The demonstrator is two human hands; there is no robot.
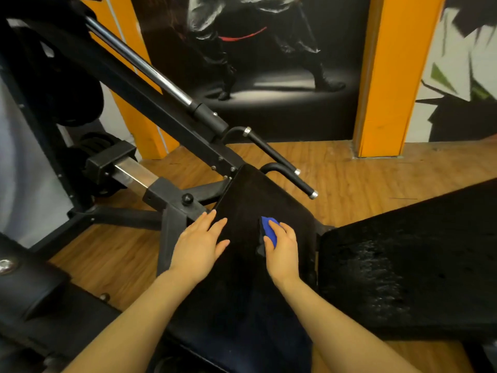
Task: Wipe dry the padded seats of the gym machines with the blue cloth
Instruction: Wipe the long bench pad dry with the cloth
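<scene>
Blue cloth (269, 229) mostly hidden beneath the right hand (282, 251); second pad (408, 265) cut off at right edge; wall poster figure (250, 36) cropped at top.

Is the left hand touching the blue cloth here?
Apart. The head view shows the left hand flat on the black seat pad, bare pad separating it from the blue cloth.
</scene>
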